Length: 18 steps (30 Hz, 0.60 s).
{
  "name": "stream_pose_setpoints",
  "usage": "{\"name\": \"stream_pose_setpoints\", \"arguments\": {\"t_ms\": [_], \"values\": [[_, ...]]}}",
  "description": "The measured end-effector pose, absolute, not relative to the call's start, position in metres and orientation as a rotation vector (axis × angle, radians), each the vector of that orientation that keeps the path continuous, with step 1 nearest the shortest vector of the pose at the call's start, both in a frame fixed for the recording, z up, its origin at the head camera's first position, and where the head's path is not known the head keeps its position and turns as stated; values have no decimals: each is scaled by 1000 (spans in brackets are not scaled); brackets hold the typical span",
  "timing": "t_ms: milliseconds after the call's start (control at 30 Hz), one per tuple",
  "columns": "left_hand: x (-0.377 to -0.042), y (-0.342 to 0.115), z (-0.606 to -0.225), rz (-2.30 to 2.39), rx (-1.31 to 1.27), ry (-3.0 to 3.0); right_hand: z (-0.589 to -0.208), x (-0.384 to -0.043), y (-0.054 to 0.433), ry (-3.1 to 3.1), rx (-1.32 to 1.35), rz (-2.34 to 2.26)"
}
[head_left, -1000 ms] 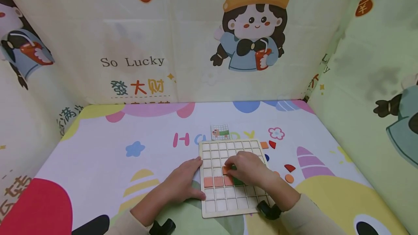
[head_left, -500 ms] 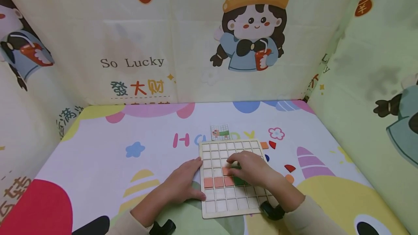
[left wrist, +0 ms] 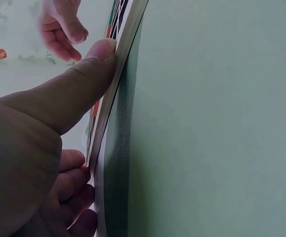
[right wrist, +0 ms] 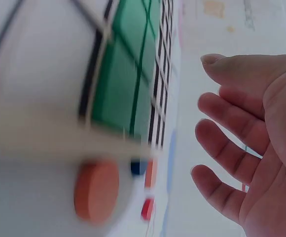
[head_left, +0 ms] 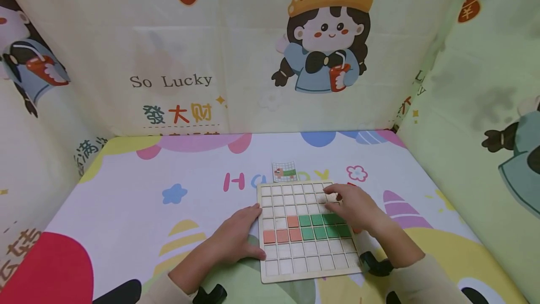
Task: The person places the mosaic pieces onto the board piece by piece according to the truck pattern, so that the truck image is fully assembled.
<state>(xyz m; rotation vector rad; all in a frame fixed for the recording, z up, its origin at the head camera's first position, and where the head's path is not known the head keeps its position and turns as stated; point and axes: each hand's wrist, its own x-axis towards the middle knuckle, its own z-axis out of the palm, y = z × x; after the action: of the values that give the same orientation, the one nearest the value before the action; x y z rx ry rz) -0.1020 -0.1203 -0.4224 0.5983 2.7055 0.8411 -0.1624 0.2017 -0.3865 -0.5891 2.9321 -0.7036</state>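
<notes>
A pale wooden grid board [head_left: 291, 266] lies on the patterned table. Several orange-pink tiles [head_left: 281, 236] and several green tiles [head_left: 319, 220] sit in its middle rows. My left hand [head_left: 229, 236] rests along the board's left edge, thumb and fingertips touching it. The left wrist view shows the thumb [left wrist: 79, 81] laid against the side of the frame. Above the board's upper right part, my right hand [head_left: 354, 205] hovers with thumb and fingers apart. Nothing is between its fingers [right wrist: 222, 143] in the right wrist view.
A small printed card [head_left: 284, 171] with a coloured grid pattern lies just beyond the board. To the board's right are loose pieces, including an orange disc [right wrist: 97, 192], a dark blue piece [right wrist: 138, 168] and a red piece [right wrist: 147, 209]. A printed cloth wall [head_left: 253, 60] stands behind the table.
My right hand has left the upper orange tile, which lies in its cell, and moved right and away from me. The green tiles are uncovered. My left hand stays put.
</notes>
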Motion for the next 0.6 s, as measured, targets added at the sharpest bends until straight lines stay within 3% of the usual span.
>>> {"name": "stream_pose_setpoints", "arguments": {"t_ms": [600], "values": [[-102, -120, -422, 839, 599, 2696, -394, -178, 235, 2936, -521, -572]]}}
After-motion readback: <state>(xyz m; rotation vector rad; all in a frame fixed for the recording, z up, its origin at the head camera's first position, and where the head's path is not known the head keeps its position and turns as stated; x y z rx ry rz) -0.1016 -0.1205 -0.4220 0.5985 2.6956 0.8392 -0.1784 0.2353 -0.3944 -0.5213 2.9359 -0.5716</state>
